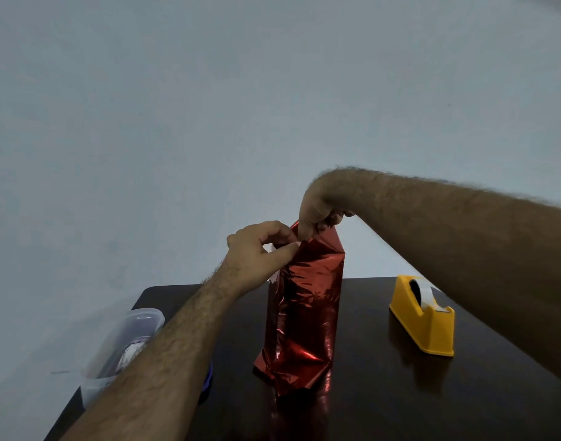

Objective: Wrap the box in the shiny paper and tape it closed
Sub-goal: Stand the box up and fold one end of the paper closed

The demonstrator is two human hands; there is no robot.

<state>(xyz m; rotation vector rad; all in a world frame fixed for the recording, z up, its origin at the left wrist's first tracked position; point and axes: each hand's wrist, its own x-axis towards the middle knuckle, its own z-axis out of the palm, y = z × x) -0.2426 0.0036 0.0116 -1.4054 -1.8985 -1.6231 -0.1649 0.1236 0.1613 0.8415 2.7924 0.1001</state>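
Clear plastic tub at table edge

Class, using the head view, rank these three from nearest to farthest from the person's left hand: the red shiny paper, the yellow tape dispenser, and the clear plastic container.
1. Red shiny paper: at the table's middle, its top pinched by the left hand.
2. Clear plastic container: below the hand, at the table's left edge.
3. Yellow tape dispenser: far right, beyond the wrapped box.
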